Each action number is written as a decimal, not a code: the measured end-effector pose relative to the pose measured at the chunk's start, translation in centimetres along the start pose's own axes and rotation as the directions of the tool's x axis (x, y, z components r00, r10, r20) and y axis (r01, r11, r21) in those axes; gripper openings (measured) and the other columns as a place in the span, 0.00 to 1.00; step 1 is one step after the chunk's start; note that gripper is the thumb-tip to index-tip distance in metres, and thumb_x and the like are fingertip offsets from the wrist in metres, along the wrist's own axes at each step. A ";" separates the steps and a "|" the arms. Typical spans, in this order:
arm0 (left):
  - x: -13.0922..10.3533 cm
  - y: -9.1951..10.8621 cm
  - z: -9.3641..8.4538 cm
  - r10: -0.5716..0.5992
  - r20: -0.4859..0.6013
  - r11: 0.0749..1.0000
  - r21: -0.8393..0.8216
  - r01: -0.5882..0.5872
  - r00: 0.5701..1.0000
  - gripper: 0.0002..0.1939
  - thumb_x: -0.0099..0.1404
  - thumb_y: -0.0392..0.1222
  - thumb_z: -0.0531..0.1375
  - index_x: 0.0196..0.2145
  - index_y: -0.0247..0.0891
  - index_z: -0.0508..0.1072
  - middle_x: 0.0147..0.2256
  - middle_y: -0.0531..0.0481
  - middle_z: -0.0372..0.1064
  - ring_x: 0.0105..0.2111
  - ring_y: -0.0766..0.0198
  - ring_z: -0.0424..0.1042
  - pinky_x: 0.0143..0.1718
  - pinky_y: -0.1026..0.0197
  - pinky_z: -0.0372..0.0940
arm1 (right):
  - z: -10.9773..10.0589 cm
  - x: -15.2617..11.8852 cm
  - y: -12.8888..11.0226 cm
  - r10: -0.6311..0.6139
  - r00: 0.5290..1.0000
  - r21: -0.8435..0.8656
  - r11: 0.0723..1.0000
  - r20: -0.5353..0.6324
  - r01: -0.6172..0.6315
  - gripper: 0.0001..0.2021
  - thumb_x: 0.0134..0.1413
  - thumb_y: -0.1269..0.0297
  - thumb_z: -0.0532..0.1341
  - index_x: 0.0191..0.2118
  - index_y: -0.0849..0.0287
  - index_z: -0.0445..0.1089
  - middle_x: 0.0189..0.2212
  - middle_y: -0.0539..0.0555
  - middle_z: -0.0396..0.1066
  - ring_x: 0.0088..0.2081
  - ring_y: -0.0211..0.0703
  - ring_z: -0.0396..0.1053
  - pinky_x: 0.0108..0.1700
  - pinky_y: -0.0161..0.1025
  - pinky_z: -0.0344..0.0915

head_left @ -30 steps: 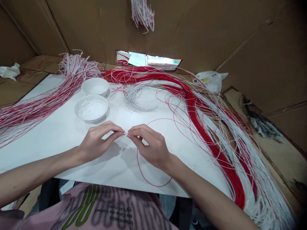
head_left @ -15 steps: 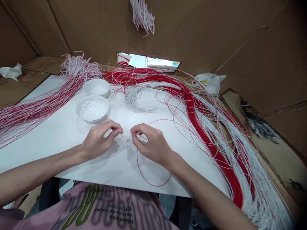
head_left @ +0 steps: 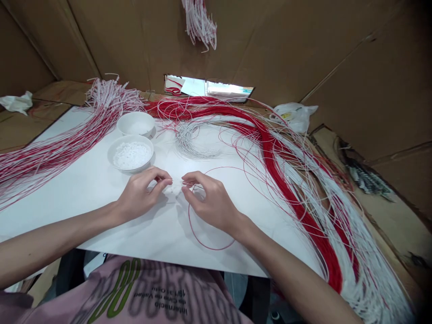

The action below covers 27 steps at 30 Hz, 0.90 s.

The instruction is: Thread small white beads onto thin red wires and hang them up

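Note:
Near the middle of the white table [head_left: 151, 234], my left hand [head_left: 143, 191] pinches something too small to make out, its thumb and forefinger together. My right hand [head_left: 211, 200] faces it a short gap away, its thumb and forefinger bent around a thin red cord [head_left: 202, 245] that loops below and behind it. Small white pieces [head_left: 175, 186] show between the fingertips. Just beyond my left hand stands a white bowl [head_left: 110, 158] with small white pieces in it; a second white bowl [head_left: 135, 120] stands behind.
Red and white cords [head_left: 270, 153] curve along the back and right. A bundle with white beaded-looking ends [head_left: 113, 96] lies at the left. Behind are a cardboard wall [head_left: 270, 45], a hanging bundle [head_left: 200, 24] and a white plastic bag [head_left: 295, 116].
White pieces now show between the hands, where a thin strand was seen. My right hand has shifted slightly left and up, its thumb and forefinger a little farther apart. The red loop has moved up.

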<state>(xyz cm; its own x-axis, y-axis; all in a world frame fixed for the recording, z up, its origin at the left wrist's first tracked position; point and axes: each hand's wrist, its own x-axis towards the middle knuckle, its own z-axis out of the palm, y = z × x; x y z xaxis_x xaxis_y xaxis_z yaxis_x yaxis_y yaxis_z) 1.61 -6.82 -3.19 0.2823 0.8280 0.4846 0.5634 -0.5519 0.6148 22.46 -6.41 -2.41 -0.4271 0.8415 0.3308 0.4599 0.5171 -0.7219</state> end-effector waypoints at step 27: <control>0.5 -2.5 0.0 0.028 0.289 0.999 0.025 -0.037 0.957 0.07 0.66 0.39 0.60 0.38 0.41 0.80 0.40 0.47 0.72 0.37 0.64 0.72 0.37 0.61 0.67 | -0.2 0.2 -0.2 0.035 0.987 0.104 0.994 -0.157 -0.019 0.04 0.57 0.73 0.61 0.33 0.60 0.74 0.30 0.51 0.68 0.30 0.34 0.67 0.28 0.31 0.67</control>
<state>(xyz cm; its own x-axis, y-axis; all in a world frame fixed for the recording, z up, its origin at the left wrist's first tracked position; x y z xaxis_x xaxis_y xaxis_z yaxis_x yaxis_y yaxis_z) 0.33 -5.01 -4.53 0.5101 0.8055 0.3016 0.5716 -0.5795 0.5809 22.43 -6.28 -2.05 -0.2830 0.8731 0.3969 0.3842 0.4824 -0.7872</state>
